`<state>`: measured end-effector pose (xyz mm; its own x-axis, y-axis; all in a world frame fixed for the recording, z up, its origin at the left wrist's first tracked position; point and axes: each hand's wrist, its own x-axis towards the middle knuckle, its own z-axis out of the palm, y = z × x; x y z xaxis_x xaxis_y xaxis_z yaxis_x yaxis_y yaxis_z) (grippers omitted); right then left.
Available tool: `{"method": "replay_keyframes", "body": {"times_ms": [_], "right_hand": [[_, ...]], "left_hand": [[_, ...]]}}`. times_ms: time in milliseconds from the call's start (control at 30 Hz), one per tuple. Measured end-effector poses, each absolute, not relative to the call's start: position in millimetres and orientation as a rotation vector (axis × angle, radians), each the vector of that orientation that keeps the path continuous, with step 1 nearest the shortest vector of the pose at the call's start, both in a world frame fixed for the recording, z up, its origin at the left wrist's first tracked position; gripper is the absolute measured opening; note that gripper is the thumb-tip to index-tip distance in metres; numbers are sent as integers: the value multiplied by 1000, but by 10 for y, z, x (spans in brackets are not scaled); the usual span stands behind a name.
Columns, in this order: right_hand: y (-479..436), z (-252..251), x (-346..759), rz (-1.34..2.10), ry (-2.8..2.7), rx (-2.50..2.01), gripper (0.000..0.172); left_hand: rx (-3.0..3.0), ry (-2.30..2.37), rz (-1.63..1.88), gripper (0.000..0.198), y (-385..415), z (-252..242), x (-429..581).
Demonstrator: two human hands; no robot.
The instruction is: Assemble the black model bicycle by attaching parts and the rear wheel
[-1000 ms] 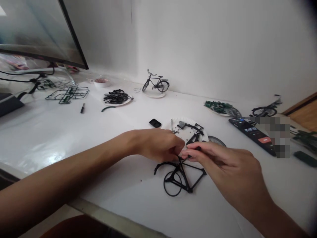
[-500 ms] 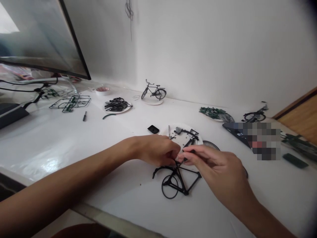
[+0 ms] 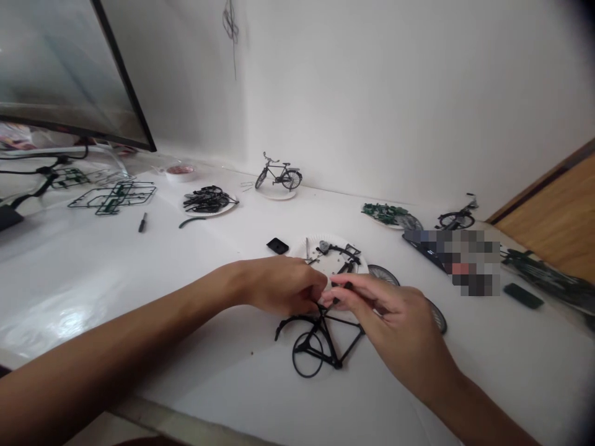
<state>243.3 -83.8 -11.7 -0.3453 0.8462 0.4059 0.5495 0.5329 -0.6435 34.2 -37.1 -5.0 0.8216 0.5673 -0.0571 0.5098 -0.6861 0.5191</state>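
A black model bicycle frame point(image 3: 329, 337) with a curved mudguard and a thin ring stands out below my hands, over the white table. My left hand point(image 3: 283, 286) is closed at the top of the frame, its fingertips pinching there. From the right, my right hand point(image 3: 390, 316) meets it with thumb and fingers pinched on a small black part point(image 3: 344, 287), whose exact kind I cannot make out. The fingertips of both hands nearly touch. Just behind them, a white paper plate point(image 3: 320, 241) carries loose black bicycle parts and tiny pieces.
Spoked wheels point(image 3: 385, 274) lie beside the plate. A small black tray point(image 3: 277, 246), a screwdriver point(image 3: 142, 222) and green sprues point(image 3: 116, 197) lie leftward. Farther back are plates of black parts point(image 3: 209, 199) and green parts point(image 3: 383, 213), an assembled model bicycle point(image 3: 279, 173) and a phone point(image 3: 425, 251).
The view has shifted slightly, so the scene sits farther left. Both hands keep almost the same grip at the top of the frame.
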Motion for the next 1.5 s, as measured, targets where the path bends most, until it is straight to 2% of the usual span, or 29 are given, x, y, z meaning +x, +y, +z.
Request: {"method": "replay_keyframes", "body": {"times_ms": [133, 300, 467, 767, 867, 933, 1200, 1500], "right_hand": [[-865, -136, 2441, 596, -2079, -1037, 28], [-877, -83, 2437, 742, -2067, -1054, 20], [-848, -68, 2417, 707, -2032, -1116, 19], [-848, -151, 2428, 576, -2035, -1119, 14], [-850, -187, 2465, 530, -2085, -1006, 33], [-853, -175, 2475, 530, -2141, -948, 39], [-851, -81, 2427, 724, -2074, -1003, 20], [-820, -80, 2431, 730, -2040, -1089, 20]], "left_hand": [[2484, 785, 177, 4, -377, -47, 353], [2481, 779, 192, 18, -377, -59, 352], [2477, 800, 163, 5, -373, -65, 345], [2473, 825, 146, 7, -376, -70, 351], [2475, 817, 159, 4, -378, -67, 350], [2477, 794, 177, 1, -380, -62, 350], [2467, 784, 170, 8, -372, -61, 350], [2484, 824, 151, 6, -378, -64, 345]]}}
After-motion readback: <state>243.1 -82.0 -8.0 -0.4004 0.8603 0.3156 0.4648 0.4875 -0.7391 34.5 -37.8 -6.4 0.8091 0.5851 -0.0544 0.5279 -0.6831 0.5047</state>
